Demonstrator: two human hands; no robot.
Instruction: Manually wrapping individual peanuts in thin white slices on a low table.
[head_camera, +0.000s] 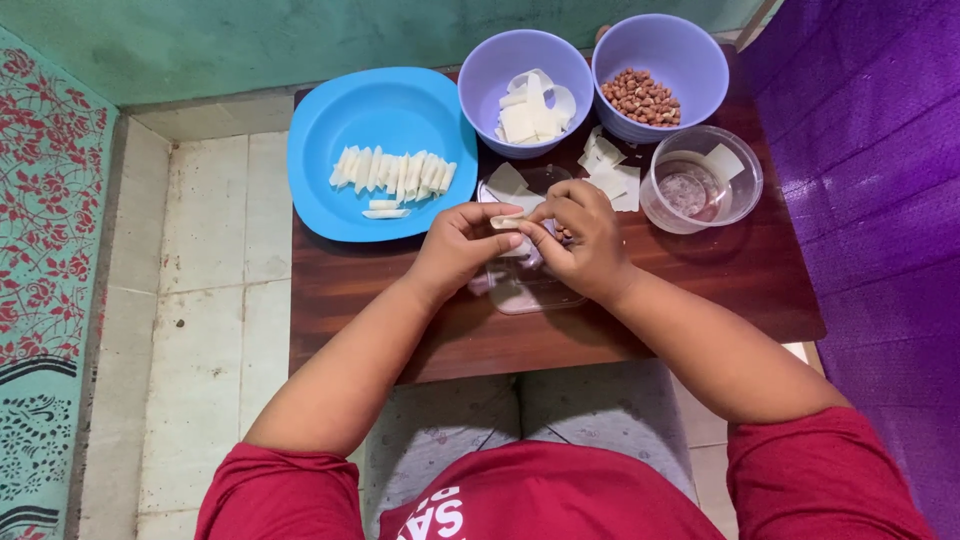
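A low dark wooden table (700, 290) on pale tiles; above the clear lid (530, 290), left hand (455, 250) and right hand (585, 240) pinch a small wrapper roll (507, 221) between fingertips, long axis running hand to hand; blue plate (330, 200) of finished rolls lies left.

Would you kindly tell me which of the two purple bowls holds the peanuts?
The right purple bowl, at the table's far corner, holds brown peanuts; the left purple bowl holds pale wrapper strips.
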